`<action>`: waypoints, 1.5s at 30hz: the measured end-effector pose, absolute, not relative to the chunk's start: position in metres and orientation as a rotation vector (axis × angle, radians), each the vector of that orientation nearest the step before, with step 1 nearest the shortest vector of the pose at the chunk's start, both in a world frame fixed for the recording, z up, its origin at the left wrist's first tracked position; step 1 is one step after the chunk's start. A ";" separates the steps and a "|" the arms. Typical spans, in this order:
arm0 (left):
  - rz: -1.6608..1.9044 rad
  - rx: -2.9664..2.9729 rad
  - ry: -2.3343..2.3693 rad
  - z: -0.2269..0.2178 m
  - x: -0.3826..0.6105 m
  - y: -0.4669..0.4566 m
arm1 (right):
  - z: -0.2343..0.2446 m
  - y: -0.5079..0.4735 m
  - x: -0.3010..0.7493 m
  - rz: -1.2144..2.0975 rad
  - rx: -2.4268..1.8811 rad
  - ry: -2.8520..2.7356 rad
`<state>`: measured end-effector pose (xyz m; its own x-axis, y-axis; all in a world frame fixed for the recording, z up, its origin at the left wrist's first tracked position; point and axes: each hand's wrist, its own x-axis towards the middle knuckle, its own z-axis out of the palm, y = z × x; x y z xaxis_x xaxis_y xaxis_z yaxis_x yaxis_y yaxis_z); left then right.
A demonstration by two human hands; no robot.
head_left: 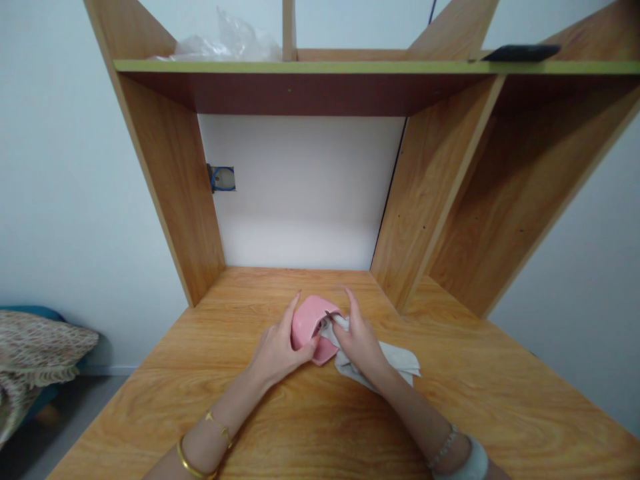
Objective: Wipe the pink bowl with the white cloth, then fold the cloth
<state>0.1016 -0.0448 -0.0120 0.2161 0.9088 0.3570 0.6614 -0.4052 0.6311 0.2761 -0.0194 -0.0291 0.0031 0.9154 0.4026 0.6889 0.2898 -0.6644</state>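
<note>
My left hand [279, 348] is closed around a glossy pink hollow container [309, 319], thumb at its lower rim and fingers behind it. The container lies tilted, its mouth facing right, and its exact kind is unclear. A light grey cloth [399, 360] is gripped in my right hand [361, 343]. Part of that cloth is pushed into the mouth, and the rest trails over the desktop below my right wrist. My right index finger points up, apart from the others. A small dark piece shows at the container's rim; I cannot make out what it is.
The wooden desktop [280, 427] runs under both hands. Upright panels and a green-edged shelf [320, 67] stand around it. On the shelf lie clear plastic wrapping [230, 43] and a flat black object [523, 53]. An uncovered wall box [223, 179] and a patterned throw [43, 343] are leftward.
</note>
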 end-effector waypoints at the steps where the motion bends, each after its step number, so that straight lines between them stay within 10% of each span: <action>1: 1.058 2.111 1.415 -0.013 0.102 -0.044 | -0.030 -0.018 0.276 0.381 -1.443 -1.695; 16: 1.165 1.866 1.208 -0.025 0.116 -0.041 | -0.039 -0.008 0.266 0.658 -1.349 -1.421; 35: 0.625 2.439 1.717 0.005 0.101 -0.052 | -0.017 -0.029 0.269 0.128 -1.667 -1.977; 45: 1.095 2.058 1.384 -0.018 0.105 -0.041 | -0.031 -0.018 0.277 0.443 -1.399 -1.609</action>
<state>0.1053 -0.0409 -0.0175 0.1913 0.9081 0.3726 0.5709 -0.4117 0.7103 0.2774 -0.0177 -0.0307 0.0776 0.9127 0.4012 0.5784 0.2866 -0.7638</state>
